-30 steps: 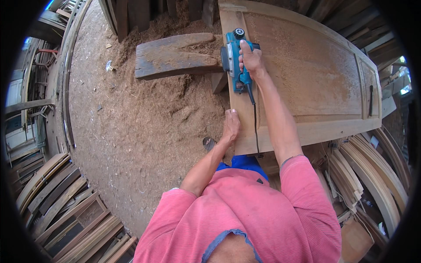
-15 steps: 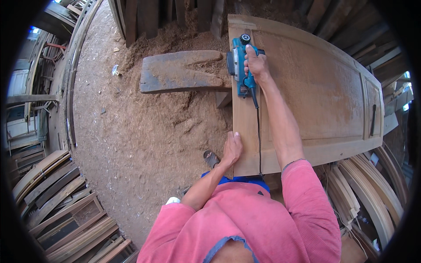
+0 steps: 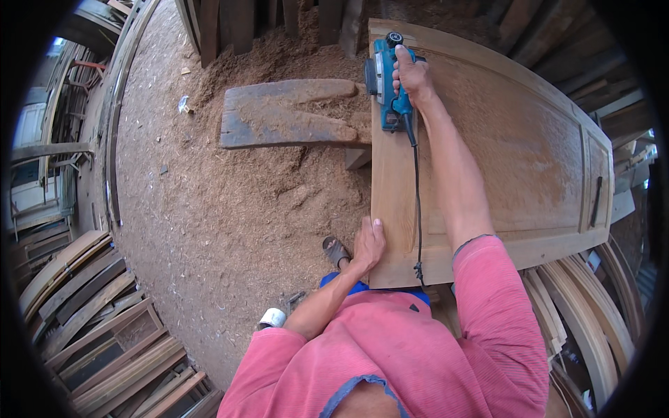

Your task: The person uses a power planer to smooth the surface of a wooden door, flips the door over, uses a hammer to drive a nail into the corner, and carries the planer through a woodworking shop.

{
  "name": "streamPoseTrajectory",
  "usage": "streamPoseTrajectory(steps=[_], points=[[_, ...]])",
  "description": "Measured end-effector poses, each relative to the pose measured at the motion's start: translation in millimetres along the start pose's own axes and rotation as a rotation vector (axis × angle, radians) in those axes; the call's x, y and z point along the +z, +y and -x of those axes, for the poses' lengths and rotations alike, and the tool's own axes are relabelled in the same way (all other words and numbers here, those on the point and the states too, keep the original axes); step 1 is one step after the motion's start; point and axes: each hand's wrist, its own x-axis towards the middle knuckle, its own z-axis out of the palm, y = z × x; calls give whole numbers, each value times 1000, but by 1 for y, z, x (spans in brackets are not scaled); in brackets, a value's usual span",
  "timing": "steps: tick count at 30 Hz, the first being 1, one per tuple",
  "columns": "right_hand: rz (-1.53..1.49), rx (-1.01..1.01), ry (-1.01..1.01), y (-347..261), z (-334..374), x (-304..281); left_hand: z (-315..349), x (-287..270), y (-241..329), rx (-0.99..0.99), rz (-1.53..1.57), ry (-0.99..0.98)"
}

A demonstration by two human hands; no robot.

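Our right hand (image 3: 414, 74) grasps the blue planer (image 3: 388, 90), fingers wrapped round it; the planer sits on the wooden door (image 3: 502, 146), along its left edge near the far end; our left hand (image 3: 369, 245) touches that edge nearer us, though we cannot tell whether its fingers clasp it. A black cord (image 3: 418, 209) trails over the door.

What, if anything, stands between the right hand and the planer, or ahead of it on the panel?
Nothing visible: the right hand grips the planer directly, and no object blocks the wooden panel ahead. Its cord lies on the near side.
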Motion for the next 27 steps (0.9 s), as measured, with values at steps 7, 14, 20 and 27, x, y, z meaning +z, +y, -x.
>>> streamPoseTrajectory(steps=[7, 14, 20, 27], points=[[-12, 19, -5, -6, -26, 2, 1, -5, 10, -96, 0, -48], [-1, 17, -20, -13, -53, 6, 1, -5, 12, -66, 18, -15], [17, 1, -22, -21, -84, 7, -2, -8, 16, -146, 5, -95], [-5, -7, -25, -30, -122, 9, -2, -12, 23, -133, 36, -95]])
